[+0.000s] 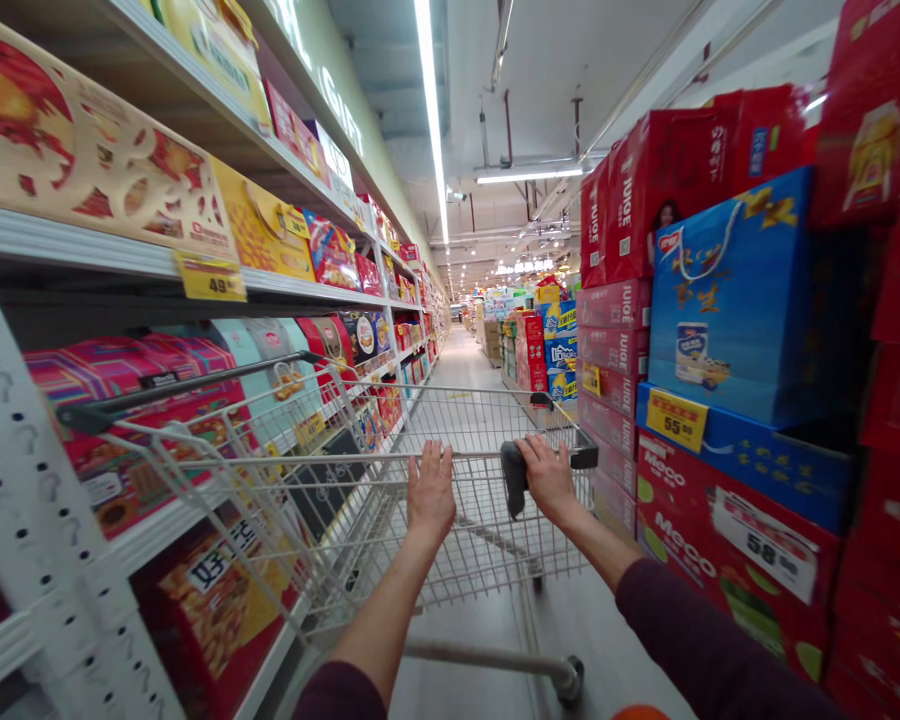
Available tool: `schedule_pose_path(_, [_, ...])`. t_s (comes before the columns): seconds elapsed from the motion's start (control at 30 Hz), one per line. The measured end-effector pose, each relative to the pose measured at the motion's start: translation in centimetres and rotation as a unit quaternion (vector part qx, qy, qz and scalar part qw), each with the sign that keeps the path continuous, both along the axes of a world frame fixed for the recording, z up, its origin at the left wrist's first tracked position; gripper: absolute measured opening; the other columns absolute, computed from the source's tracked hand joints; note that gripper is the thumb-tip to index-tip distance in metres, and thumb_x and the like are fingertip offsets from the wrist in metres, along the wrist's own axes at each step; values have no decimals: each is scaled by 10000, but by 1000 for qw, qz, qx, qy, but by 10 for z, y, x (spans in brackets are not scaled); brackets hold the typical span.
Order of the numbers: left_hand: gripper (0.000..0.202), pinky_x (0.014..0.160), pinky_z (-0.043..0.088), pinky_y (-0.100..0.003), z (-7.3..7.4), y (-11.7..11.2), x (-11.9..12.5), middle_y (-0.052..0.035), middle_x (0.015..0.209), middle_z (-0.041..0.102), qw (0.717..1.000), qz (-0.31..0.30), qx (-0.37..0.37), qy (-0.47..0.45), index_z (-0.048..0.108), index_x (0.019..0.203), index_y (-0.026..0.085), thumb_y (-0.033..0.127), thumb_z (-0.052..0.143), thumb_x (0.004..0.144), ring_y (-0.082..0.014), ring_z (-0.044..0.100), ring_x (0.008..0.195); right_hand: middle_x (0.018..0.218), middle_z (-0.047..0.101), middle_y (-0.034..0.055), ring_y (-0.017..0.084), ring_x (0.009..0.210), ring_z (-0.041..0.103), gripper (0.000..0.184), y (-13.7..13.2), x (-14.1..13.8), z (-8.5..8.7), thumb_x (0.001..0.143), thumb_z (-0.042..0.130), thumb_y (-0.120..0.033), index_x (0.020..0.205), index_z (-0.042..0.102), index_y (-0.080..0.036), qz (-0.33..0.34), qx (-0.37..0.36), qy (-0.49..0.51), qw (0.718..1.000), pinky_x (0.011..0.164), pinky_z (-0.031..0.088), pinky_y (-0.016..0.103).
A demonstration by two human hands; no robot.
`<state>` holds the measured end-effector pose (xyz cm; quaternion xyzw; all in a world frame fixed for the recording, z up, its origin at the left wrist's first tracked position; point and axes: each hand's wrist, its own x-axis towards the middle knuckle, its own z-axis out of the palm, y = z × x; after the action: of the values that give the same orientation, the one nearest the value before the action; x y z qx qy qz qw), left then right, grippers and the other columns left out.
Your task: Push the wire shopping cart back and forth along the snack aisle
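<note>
Between shelf edge [67, 235] and stacked boxes [667, 190], left hand [431, 490], right hand [547, 478] on cart [487, 420]

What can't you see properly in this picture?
- Orange thing: the bottom edge of the head view cuts it off, so I can't tell what it is.
- Cart rail: the left hand and right hand hide parts of it in the head view.
- Far aisle goods: too small and blurred in the head view to identify.
</note>
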<state>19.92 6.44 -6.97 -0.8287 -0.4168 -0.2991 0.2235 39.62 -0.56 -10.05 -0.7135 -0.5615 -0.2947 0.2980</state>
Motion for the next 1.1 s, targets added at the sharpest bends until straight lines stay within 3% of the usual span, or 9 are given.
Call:
schedule_pose_path(0.23, [624, 1103, 248, -507, -1, 0, 3, -134, 1412, 404, 1000, -8, -2, -2, 447, 1317, 131, -48, 267, 747, -226, 296, 1351, 1318, 530, 118, 248, 1239, 432, 474, -22, 52, -14, 846, 329, -51, 1250, 534, -190, -85, -14, 7, 996, 1037, 206, 517])
schedule_pose_path(0.33, [610, 1095, 260, -518, -3, 1, 4, -140, 1402, 418, 1000, -16, 10, -13, 457, 1309, 130, -40, 282, 750, -235, 303, 1348, 1318, 531, 113, 246, 1241, 430, 478, -24, 59, -16, 848, 317, -45, 1249, 533, -190, -104, -15, 10, 994, 1033, 211, 509])
schedule_pose_path(0.43, [609, 1095, 259, -517, -5, 1, 5, -142, 1393, 430, 1000, -18, 11, -22, 463, 1305, 138, -35, 291, 747, -228, 316, 1343, 1312, 535, 118, 246, 1233, 442, 462, -16, 45, -14, 845, 338, -45, 1239, 541, -177, -93, -3, 14, 996, 1035, 215, 497])
schedule_pose_path(0.6, [595, 1094, 250, -528, 3, -1, 6, -142, 1381, 449, 999, -24, -3, -23, 459, 1301, 113, -19, 315, 739, -237, 337, 1332, 1319, 530, 119, 243, 1239, 440, 467, 2, -2, -5, 831, 350, -27, 1231, 547, -165, -25, 28, 12, 999, 1040, 225, 484])
schedule_pose_path(0.77, [576, 1103, 261, -488, 17, -12, 29, -129, 1377, 460, 994, -111, 3, -11, 411, 1324, 93, 26, 324, 758, -209, 388, 1302, 1365, 475, 142, 239, 1275, 406, 538, 19, -40, -5, 791, 331, 2, 1289, 492, -124, 56, 48, 12, 997, 1048, 253, 482])
schedule_pose_path(0.87, [504, 1098, 298, -434, 17, -18, 48, -104, 1326, 524, 986, -166, 5, -3, 452, 1288, 123, 64, 300, 811, -185, 451, 1254, 1352, 485, 157, 223, 1276, 407, 558, 21, -43, -10, 784, 322, -22, 1326, 439, -89, 111, 83, 26, 990, 1047, 286, 468])
schedule_pose_path(0.97, [433, 1080, 332, -437, 14, -23, 63, -103, 1263, 576, 985, -172, 0, -14, 488, 1250, 160, 129, 282, 870, -202, 519, 1181, 1340, 495, 158, 216, 1278, 403, 598, 18, -34, -19, 789, 326, -61, 1386, 346, -98, 147, 136, 41, 979, 1043, 311, 467])
schedule_pose_path(1.1, [347, 1057, 326, -514, 13, -28, 72, -103, 1120, 629, 987, -162, 7, -15, 547, 1159, 209, 194, 329, 889, -244, 569, 1080, 1331, 496, 166, 231, 1293, 380, 629, 12, -22, -32, 757, 317, -37, 1384, 335, -83, 102, 174, 47, 978, 1042, 310, 488])
